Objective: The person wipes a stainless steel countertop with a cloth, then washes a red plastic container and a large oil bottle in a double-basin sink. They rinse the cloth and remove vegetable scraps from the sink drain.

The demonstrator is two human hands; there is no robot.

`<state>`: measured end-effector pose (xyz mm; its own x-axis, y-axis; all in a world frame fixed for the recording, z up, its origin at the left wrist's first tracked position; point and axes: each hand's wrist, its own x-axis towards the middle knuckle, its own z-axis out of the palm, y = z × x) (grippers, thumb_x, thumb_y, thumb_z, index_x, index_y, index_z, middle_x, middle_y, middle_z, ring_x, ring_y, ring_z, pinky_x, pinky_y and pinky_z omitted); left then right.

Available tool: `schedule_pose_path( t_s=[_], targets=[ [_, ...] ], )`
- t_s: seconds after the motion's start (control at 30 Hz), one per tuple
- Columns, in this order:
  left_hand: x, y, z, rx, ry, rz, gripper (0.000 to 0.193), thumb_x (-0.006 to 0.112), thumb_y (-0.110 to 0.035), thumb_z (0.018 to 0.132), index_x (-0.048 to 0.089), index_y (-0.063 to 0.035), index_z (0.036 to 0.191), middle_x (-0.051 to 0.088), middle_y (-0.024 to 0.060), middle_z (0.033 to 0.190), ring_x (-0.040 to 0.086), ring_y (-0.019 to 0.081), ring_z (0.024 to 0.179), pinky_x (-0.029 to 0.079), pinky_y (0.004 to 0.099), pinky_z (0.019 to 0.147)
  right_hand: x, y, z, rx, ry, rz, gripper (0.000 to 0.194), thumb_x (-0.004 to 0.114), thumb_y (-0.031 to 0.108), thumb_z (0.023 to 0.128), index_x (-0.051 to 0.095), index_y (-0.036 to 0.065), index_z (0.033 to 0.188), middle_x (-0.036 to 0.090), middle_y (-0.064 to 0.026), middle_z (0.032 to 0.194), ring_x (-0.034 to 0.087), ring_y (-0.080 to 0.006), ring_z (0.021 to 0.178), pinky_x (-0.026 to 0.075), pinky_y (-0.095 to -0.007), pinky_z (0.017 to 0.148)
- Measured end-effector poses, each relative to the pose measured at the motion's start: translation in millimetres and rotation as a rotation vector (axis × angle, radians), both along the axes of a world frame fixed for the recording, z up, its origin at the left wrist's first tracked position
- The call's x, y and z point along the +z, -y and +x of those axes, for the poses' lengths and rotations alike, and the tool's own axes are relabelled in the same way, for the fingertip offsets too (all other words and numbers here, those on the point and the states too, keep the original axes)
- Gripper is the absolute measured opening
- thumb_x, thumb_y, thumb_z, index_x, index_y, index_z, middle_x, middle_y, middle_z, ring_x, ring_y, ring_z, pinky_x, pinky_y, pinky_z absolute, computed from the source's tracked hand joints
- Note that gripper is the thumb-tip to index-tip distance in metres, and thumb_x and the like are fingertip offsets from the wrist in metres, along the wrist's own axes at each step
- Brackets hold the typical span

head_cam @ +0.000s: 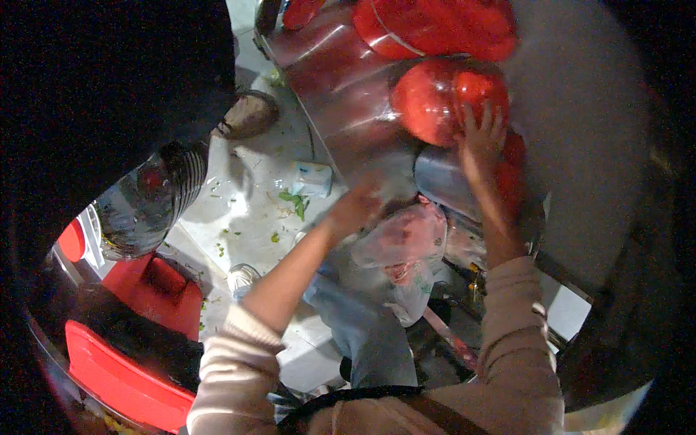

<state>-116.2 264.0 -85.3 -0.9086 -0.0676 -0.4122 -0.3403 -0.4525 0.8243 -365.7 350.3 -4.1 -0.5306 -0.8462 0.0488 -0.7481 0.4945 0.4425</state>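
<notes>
My right hand (481,130) lies with spread fingers on a shiny red rounded thing (429,100), perhaps an upturned bowl, on a metal worktop (348,92). Lower and to the left, my left hand (361,204) is blurred near the worktop's front edge; its fingers are hard to make out. Below my right hand is a grey-blue rounded container (443,176). A translucent plastic bag (408,234) with reddish contents hangs in front of me, just right of my left hand. A large red basin or tray (435,24) stands at the worktop's far end.
Green leaf scraps (296,204) and a pale blue and white packet (312,179) lie on the tiled floor (217,190). Another person's foot (250,114) is at the upper left. A clear ribbed plastic container (152,201) and a red plastic chair (125,375) are on the left.
</notes>
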Motion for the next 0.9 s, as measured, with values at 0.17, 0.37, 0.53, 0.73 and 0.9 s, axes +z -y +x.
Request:
schedule_pose_path(
  t_s=[0.17, 0.37, 0.53, 0.73, 0.9],
  targets=[
    [-9, 29, 116, 0.073, 0.39, 0.163, 0.031, 0.048, -0.011, 0.079, 0.045, -0.0038, 0.109, 0.056, 0.007, 0.087, 0.052, 0.013, 0.078, 0.04, 0.0247, 0.067, 9, -28, -46, -0.012, -0.33, 0.239, 0.048, 0.053, 0.019, 0.072, 0.038, 0.016, 0.118, 0.032, -0.0162, 0.121, 0.034, -0.0367, 0.109, 0.033, -0.0469, 0.086],
    [-15, 62, 186, 0.045, 0.644, 0.058, 0.03, 0.045, -0.015, 0.082, 0.044, -0.0087, 0.111, 0.055, 0.0051, 0.094, 0.053, 0.0136, 0.081, 0.041, 0.024, 0.066, -17, 29, -64, -0.169, 0.062, -0.223, 0.046, 0.051, 0.015, 0.072, 0.038, 0.004, 0.115, 0.037, -0.0179, 0.118, 0.034, -0.0351, 0.109, 0.031, -0.0421, 0.089],
    [-18, 56, 223, 0.179, 0.701, 0.141, 0.03, 0.044, -0.014, 0.081, 0.044, -0.0066, 0.111, 0.055, 0.0052, 0.091, 0.052, 0.0131, 0.079, 0.04, 0.0227, 0.063, -152, 53, -16, -0.072, 0.387, -0.344, 0.055, 0.051, 0.026, 0.072, 0.035, -0.003, 0.115, 0.03, -0.0198, 0.122, 0.025, -0.0331, 0.116, 0.021, -0.0357, 0.096],
    [-15, 43, 248, 0.235, 0.769, 0.246, 0.029, 0.043, -0.01, 0.079, 0.045, -0.0057, 0.108, 0.055, 0.0051, 0.09, 0.052, 0.014, 0.078, 0.039, 0.0244, 0.064, -179, 115, 117, -0.236, 1.009, 0.074, 0.041, 0.054, 0.027, 0.068, 0.044, 0.0, 0.098, 0.043, -0.0181, 0.1, 0.04, -0.0304, 0.094, 0.032, -0.0377, 0.081],
    [-2, 35, 242, 0.235, 0.721, 0.247, 0.03, 0.042, -0.011, 0.079, 0.045, -0.0064, 0.109, 0.054, 0.0054, 0.092, 0.052, 0.0155, 0.079, 0.039, 0.0273, 0.067, -179, 56, 328, 0.49, 1.291, 0.126, 0.051, 0.055, 0.032, 0.069, 0.044, 0.004, 0.109, 0.042, -0.0128, 0.115, 0.033, -0.0244, 0.113, 0.021, -0.0399, 0.096]
  ],
)
